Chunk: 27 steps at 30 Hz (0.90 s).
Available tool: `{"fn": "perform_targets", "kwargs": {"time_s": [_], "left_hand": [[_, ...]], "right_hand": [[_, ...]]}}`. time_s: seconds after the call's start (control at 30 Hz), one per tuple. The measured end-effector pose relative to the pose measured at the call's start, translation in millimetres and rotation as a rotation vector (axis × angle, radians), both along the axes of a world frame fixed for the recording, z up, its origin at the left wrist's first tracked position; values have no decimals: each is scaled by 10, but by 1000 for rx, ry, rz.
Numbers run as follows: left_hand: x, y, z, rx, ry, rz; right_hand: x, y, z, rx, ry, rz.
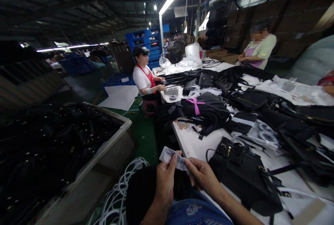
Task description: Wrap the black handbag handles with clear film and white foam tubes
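Note:
Low in the middle of the head view, a small whitish translucent packet [167,155] is held over my lap, beyond the table's near edge. My left hand [167,174] pinches it near its left part, thumb on top. On its right end my right hand [199,171] has thumb and fingers closed. Something greyish shows through the packet, too small to name. To the right of my hands a black handbag [245,173] with gold-coloured fittings lies on the white table [190,145].
A large bin [125,124] of black bags stands at the left. Bundled black straps [214,110] with a pink tie, more bags and plastic wrapping cover the table. White cord [120,190] lies coiled on the floor. Two people [143,79] [261,49] work farther back.

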State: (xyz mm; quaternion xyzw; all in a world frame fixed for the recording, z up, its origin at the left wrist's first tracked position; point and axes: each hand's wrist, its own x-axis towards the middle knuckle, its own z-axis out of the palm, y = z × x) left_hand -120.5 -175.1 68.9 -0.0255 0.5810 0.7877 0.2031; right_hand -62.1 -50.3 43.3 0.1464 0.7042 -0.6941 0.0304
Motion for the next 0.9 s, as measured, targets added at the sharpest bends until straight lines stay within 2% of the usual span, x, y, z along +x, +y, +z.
{"fn": "perform_targets", "kwargs": {"time_s": [0.1, 0.17, 0.33, 0.43, 0.5, 0.57, 0.67, 0.73, 0.83, 0.9], "left_hand": [[-10, 12, -16, -5, 3, 104], [7, 28, -26, 14, -17, 126], [90, 57, -14, -14, -30, -28], [86, 41, 21, -63, 18, -93], [31, 1, 60, -95, 37, -98], [-76, -76, 114, -104, 49, -30], [-311, -262, 209, -16, 78, 183], [-476, -416, 258, 55, 113, 283], [-677, -627, 270, 123, 124, 338], [-760, -713, 246, 139, 108, 357]], "right_hand": [[33, -40, 26, 20, -2, 6], [36, -65, 45, 29, 5, 8], [-7, -79, 101, 68, 30, -1], [-18, -56, 139, 76, 54, 51], [-18, -2, 144, 70, 79, 138], [-20, 113, 111, 104, 107, 229], [-46, 441, -9, 262, 124, 307], [-78, 779, -106, 427, 120, 326], [-86, 1454, -221, 753, 70, 295], [-10, 1948, -261, 940, -62, 216]]}}
